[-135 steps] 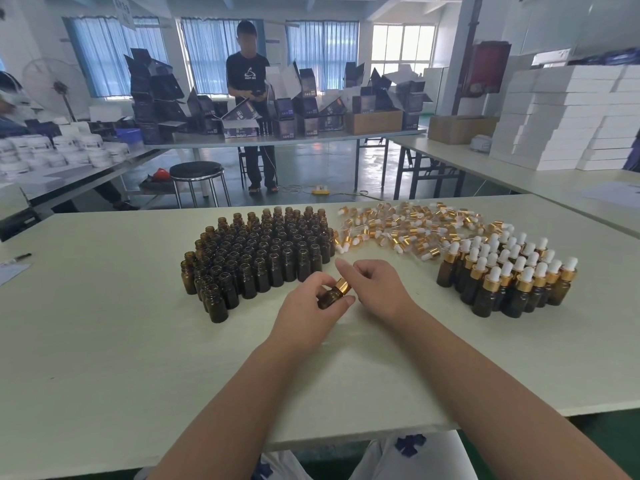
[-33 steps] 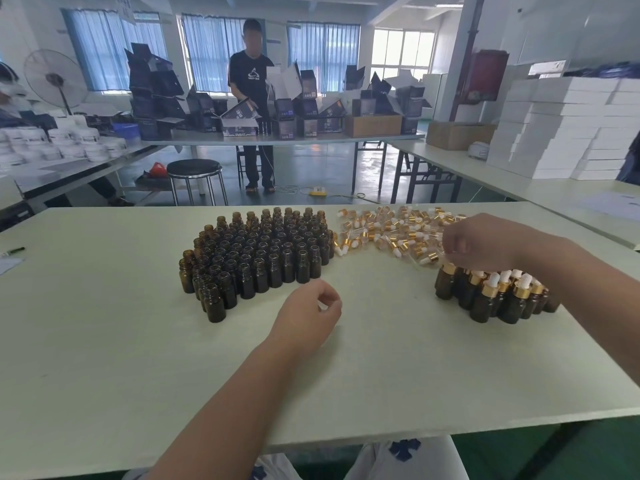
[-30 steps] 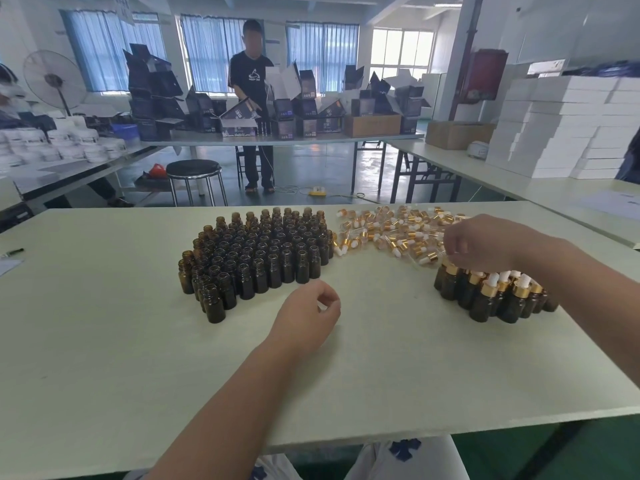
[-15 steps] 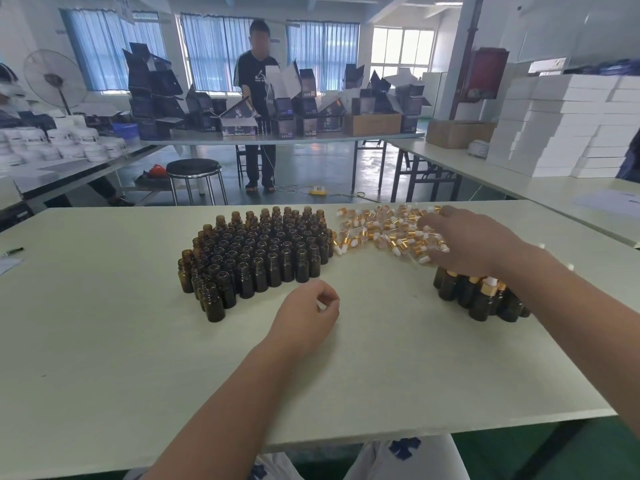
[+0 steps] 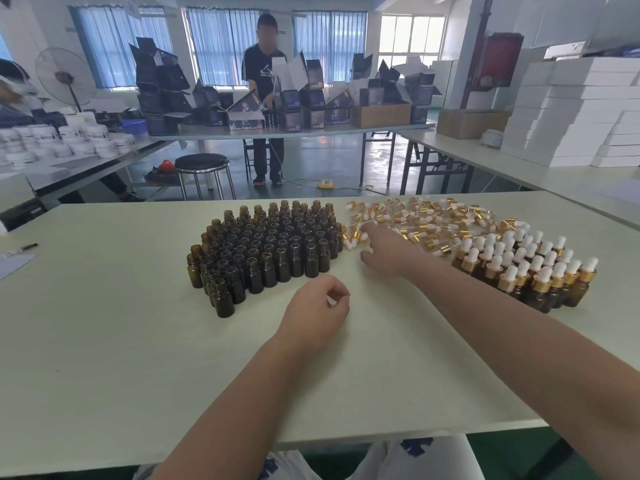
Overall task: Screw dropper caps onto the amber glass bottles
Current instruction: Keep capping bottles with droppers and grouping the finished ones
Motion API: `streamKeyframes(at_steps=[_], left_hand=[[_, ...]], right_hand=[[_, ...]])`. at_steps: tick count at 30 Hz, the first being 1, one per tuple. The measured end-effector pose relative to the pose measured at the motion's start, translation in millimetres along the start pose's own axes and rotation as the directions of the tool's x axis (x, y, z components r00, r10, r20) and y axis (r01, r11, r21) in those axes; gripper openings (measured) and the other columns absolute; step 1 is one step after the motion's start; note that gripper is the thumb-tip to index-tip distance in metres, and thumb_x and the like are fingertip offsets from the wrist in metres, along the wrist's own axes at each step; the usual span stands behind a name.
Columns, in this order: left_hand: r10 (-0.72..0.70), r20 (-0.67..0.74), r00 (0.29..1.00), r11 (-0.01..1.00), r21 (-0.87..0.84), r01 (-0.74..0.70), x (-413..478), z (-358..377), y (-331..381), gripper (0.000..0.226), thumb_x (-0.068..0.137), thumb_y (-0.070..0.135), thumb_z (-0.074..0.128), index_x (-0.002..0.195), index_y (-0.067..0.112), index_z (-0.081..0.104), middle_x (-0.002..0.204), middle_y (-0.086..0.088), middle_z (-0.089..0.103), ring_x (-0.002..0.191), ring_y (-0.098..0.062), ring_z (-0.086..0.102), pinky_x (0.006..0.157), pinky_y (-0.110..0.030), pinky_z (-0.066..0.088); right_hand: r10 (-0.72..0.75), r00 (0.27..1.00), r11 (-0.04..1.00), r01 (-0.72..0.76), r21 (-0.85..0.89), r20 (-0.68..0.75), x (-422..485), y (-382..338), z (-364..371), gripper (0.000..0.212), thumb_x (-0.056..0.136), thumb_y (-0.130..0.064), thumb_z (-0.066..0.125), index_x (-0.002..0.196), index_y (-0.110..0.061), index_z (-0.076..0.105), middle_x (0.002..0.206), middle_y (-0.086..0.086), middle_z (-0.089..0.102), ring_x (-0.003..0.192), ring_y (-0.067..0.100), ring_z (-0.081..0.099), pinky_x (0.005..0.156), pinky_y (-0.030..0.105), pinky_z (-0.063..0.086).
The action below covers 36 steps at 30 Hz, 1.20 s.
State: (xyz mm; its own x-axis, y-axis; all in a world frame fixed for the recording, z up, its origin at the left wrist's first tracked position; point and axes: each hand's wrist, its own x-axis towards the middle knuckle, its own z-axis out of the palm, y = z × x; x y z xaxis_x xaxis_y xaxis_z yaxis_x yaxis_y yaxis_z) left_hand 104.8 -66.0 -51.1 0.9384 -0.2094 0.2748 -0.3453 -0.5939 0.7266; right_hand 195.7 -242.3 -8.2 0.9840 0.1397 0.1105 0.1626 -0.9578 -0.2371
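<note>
At the table's (image 5: 104,358) nine o'clock edge a sheet of paper (image 5: 14,265) is lying half cut off by the frame. At about eleven o'clock from the table's centre the uncapped amber bottles (image 5: 263,251) are standing upright in a tight cluster, the back rows largely hiding one another. Just below them, at five o'clock from the cluster, the left hand (image 5: 315,308) is resting on the table with its fingers loosely curled, thumb and forefinger nearly meeting and nothing showing between them. At one o'clock from it, the right hand (image 5: 384,256) is reaching flat and relaxed to the near left edge of the loose dropper caps (image 5: 422,218); its fingertips are blurring into the gold collars, and no cap is showing in its grip. The caps are lying scattered at one o'clock on the table. At three o'clock the capped bottles (image 5: 530,263) are standing grouped, their near left ones hiding behind the right forearm (image 5: 502,327).
</note>
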Motion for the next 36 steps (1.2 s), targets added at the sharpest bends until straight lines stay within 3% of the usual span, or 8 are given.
streamKeyframes(at_steps=[5,11,17,20,25,28,31,36], left_hand=[[-0.008,0.003,1.0,1.0,0.007,0.008,1.0,2.0,-1.3,0.014,0.087,0.021,0.055,0.083,0.034,0.057,0.083,0.019,0.058,0.065,0.008,0.05,0.059,-0.01,0.034],[-0.009,-0.005,1.0,1.0,-0.023,0.009,1.0,3.3,-1.8,0.01,0.088,0.022,0.055,0.088,0.032,0.057,0.084,0.018,0.058,0.065,0.009,0.05,0.06,-0.013,0.036],[-0.125,-0.057,0.991,0.984,-0.132,0.117,2.9,1.3,-0.3,0.029,0.091,0.024,0.053,0.12,0.026,0.048,0.084,0.012,0.058,0.071,0.0,0.055,0.054,-0.012,0.042],[-0.225,-0.113,0.968,0.948,-0.253,0.191,4.6,-2.3,0.4,0.048,0.089,0.018,0.052,0.134,0.026,0.039,0.082,0.007,0.064,0.077,-0.009,0.062,0.064,-0.023,0.05],[-0.289,-0.092,0.953,0.91,-0.335,0.243,10.3,-10.0,-1.9,0.08,0.086,0.013,0.052,0.148,0.041,0.009,0.074,0.005,0.067,0.062,-0.009,0.066,0.065,-0.031,0.056],[-0.275,-0.059,0.96,0.918,-0.312,0.243,13.1,-15.5,-1.0,0.086,0.088,0.015,0.054,0.146,0.048,0.0,0.076,0.004,0.069,0.055,-0.009,0.065,0.061,-0.034,0.057],[-0.294,-0.003,0.956,0.908,-0.313,0.279,16.6,-20.7,0.1,0.086,0.089,0.017,0.054,0.146,0.051,-0.002,0.081,0.002,0.071,0.048,-0.011,0.062,0.049,-0.029,0.052],[-0.323,0.062,0.944,0.896,-0.301,0.327,23.5,-24.9,-0.5,0.079,0.09,0.021,0.055,0.145,0.053,0.008,0.074,0.006,0.072,0.043,-0.012,0.053,0.04,-0.022,0.041]], right_hand=[[0.031,0.997,0.995,-0.024,0.098,-0.072,23.1,-7.8,22.2,0.045,0.092,-0.029,0.049,0.134,-0.013,0.041,0.12,0.014,0.06,0.103,0.029,0.056,0.074,0.031,0.039],[0.022,0.983,0.999,-0.028,-0.031,-0.184,30.2,-10.8,35.2,0.03,0.099,-0.035,0.039,0.119,-0.013,0.046,0.105,0.013,0.064,0.089,0.028,0.057,0.069,0.034,0.042],[0.18,0.965,0.983,-0.186,-0.011,-0.19,30.1,-16.9,36.1,0.026,0.096,-0.022,0.041,0.12,-0.013,0.047,0.105,0.011,0.064,0.094,0.03,0.061,0.068,0.033,0.041],[0.253,0.955,0.967,-0.255,0.01,-0.158,26.9,-20.1,34.7,0.024,0.093,-0.016,0.043,0.117,-0.011,0.046,0.106,0.011,0.064,0.096,0.031,0.06,0.073,0.035,0.037],[0.345,0.917,0.934,-0.316,0.165,-0.199,12.1,-19.5,34.6,0.045,0.092,-0.007,0.045,0.136,-0.004,0.034,0.105,0.012,0.066,0.096,0.031,0.063,0.065,0.033,0.043],[0.392,0.891,0.889,-0.302,0.344,-0.23,-2.0,-16.9,32.7,0.032,0.096,-0.006,0.042,0.127,-0.002,0.04,0.104,0.016,0.065,0.092,0.03,0.063,0.061,0.03,0.041],[0.435,0.867,0.787,-0.236,0.57,-0.243,-17.1,-14.4,31.9,0.011,0.101,-0.019,0.041,0.106,-0.012,0.046,0.094,0.009,0.062,0.076,0.02,0.056,0.057,0.028,0.039],[0.401,0.88,0.743,-0.15,0.653,-0.254,-32.7,-18.0,34.5,0.007,0.101,-0.024,0.041,0.101,-0.018,0.042,0.074,-0.003,0.052,0.065,0.011,0.052,0.049,0.025,0.033]])
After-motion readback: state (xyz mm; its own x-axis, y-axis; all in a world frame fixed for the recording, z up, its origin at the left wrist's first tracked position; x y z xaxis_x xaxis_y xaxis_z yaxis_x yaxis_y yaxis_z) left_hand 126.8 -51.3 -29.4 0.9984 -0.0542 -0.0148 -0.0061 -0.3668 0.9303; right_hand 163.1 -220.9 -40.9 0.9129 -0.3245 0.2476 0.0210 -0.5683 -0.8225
